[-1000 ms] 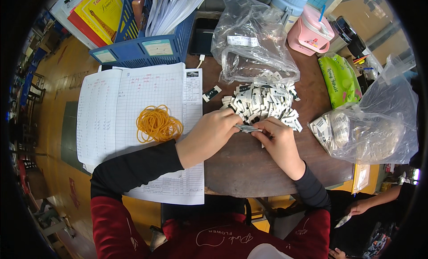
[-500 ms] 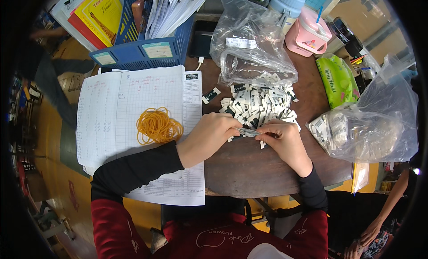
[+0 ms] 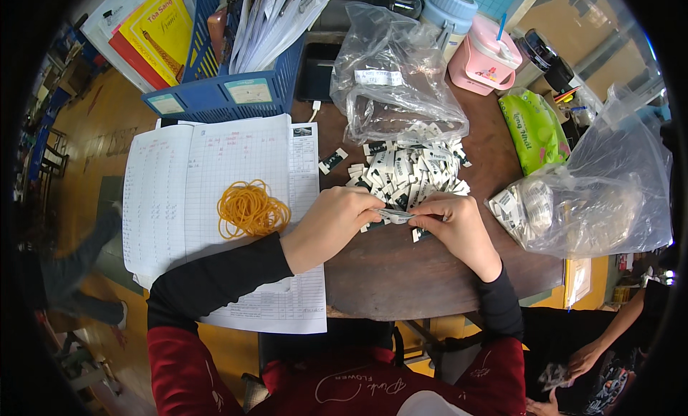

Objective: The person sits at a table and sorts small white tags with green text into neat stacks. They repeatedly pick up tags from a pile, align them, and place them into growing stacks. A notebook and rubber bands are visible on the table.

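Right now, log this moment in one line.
left grip: small labels | right grip: same labels | beyond: label pile | rubber bands on notebook

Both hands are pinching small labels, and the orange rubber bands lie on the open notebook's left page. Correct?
Wrong page: in the head view, the orange rubber bands lie on the right page of the open notebook. Left hand and right hand do pinch small labels.

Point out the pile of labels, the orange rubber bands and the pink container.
Pile of labels (image 3: 410, 169): head view, middle of the heap.
Orange rubber bands (image 3: 252, 211): head view, middle of the tangle.
Pink container (image 3: 477, 62): head view, its side below the lid.
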### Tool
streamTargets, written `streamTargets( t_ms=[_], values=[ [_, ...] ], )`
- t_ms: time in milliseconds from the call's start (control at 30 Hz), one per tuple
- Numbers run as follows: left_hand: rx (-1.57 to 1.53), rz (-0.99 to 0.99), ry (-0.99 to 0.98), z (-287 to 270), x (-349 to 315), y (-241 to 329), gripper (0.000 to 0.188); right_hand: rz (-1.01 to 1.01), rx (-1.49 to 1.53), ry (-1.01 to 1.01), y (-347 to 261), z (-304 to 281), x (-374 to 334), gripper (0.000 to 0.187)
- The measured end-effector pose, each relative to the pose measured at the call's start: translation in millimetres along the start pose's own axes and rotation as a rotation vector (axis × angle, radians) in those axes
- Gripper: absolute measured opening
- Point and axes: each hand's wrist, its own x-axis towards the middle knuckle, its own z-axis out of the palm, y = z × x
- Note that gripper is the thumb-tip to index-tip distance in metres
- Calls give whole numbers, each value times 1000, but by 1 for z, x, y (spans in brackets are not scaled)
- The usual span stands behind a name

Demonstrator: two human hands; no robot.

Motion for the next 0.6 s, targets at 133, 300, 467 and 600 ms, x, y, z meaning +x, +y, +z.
streamTargets(
  t_ms=[133, 300, 467, 600],
  values=[
    [35, 10, 30, -3, 2, -4, 15, 12, -73, 89, -1, -10, 1, 12],
    [16, -54, 22, -2, 3, -6, 15, 27, 16, 144, -3, -30, 4, 13],
    [-18, -20, -17, 1, 2, -6, 17, -142, 31, -50, -3, 5, -1, 14],
    [8, 57, 43, 5, 2, -2, 18, -88, -41, 6, 6, 26, 1, 14]
  ],
)
